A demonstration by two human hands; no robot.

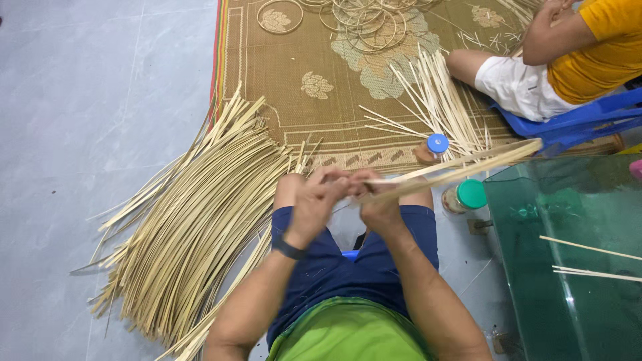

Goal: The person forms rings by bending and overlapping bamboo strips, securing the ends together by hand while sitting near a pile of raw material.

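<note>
My left hand and my right hand meet above my knees, both closed on the near end of a bundle of thin bamboo strips. The strips run up and to the right, ending over the glass table's corner. My left wrist wears a dark band. I sit in blue shorts and a green shirt.
A big fan of long bamboo strips lies on the grey floor at my left. A woven mat holds bamboo rings and loose sticks. Two capped bottles stand by a green glass table. Another person in a yellow shirt sits at top right.
</note>
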